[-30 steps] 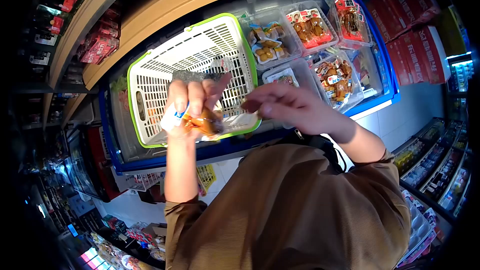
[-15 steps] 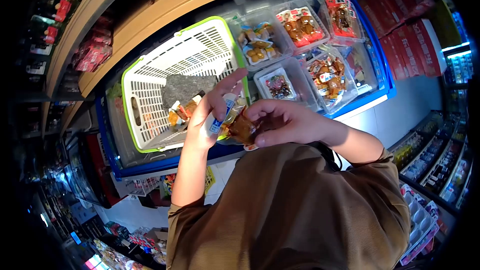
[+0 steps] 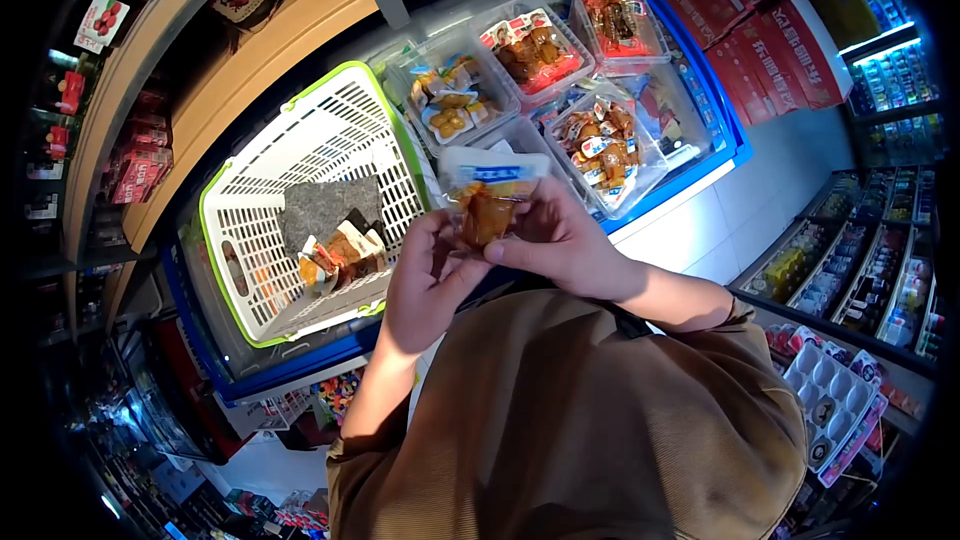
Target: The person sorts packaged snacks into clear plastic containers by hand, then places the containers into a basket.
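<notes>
In front of my chest I hold a clear food packet with brown contents and a white-and-blue header. My left hand grips its lower left side, and my right hand pinches the right side, thumb across the front. The header stands upright and looks slightly blurred. To the left is a white plastic basket with a lime-green rim. Inside it lie a grey cloth-like piece and several small snack packets. Behind the held packet is a clear bin, partly hidden.
More clear bins hold packaged snacks: yellowish packs, brown packs, red-labelled packs and brown pieces. They stand on a blue-edged chest. Red cartons are stacked at right; a wooden shelf runs behind.
Both hands now hold the packet, turned so its header stands up. My left fingers have closed from a spread pose. The view has shifted, moving basket and bins leftward.
</notes>
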`<act>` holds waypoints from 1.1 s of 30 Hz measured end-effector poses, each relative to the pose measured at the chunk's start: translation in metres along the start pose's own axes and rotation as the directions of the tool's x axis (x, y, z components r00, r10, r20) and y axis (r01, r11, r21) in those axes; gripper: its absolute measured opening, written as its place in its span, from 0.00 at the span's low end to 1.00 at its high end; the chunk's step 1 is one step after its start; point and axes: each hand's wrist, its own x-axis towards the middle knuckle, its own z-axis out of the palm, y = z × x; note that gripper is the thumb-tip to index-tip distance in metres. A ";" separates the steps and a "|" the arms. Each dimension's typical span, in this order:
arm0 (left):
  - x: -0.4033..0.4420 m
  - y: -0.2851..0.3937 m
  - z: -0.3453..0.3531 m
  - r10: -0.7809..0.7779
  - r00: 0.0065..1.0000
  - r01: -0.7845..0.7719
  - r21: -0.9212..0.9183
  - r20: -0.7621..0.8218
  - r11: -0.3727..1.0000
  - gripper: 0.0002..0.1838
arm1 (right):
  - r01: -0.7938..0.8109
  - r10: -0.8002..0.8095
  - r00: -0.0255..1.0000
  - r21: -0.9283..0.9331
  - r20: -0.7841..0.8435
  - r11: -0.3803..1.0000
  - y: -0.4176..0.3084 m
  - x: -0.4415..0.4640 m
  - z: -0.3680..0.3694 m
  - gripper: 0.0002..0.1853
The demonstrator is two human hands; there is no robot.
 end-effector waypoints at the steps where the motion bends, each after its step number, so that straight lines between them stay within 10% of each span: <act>1: 0.001 -0.002 0.005 0.006 0.999 -0.009 -0.053 -0.053 0.999 0.22 | -0.062 0.062 0.998 -0.020 -0.021 0.998 -0.001 -0.001 0.002 0.24; 9: -0.009 0.026 -0.014 0.069 0.987 -0.054 0.102 -0.146 0.993 0.11 | 0.242 -0.234 0.970 -0.322 0.064 0.915 -0.032 -0.001 -0.021 0.38; 13: -0.002 0.046 -0.018 0.069 0.993 -0.106 0.446 0.099 0.889 0.08 | 0.503 -0.147 0.864 -0.824 0.481 0.260 -0.068 0.004 -0.022 0.34; 17: 0.016 0.059 0.004 0.082 0.981 -0.179 0.670 0.173 0.720 0.07 | 0.254 0.160 0.931 -0.897 0.329 0.363 -0.050 -0.004 -0.012 0.25; 25: 0.020 0.042 -0.007 0.288 0.958 -0.190 0.737 -0.007 0.649 0.14 | -0.082 -0.143 0.979 -0.922 -0.145 0.379 -0.058 -0.006 -0.055 0.14; 28: 0.010 0.046 -0.030 0.271 0.954 -0.167 0.519 -0.131 0.839 0.14 | -0.232 -0.176 0.907 -0.802 -0.382 0.550 -0.068 0.009 -0.122 0.11; 31: -0.001 0.054 -0.053 0.175 0.945 0.006 0.550 -0.277 0.835 0.13 | -0.506 -0.196 0.836 -0.858 -0.512 0.087 -0.074 0.020 -0.162 0.28; 33: -0.010 0.050 -0.068 0.182 0.906 -0.006 0.418 -0.383 0.908 0.15 | -0.497 -0.228 0.831 -0.861 -0.508 0.108 -0.072 0.020 -0.181 0.30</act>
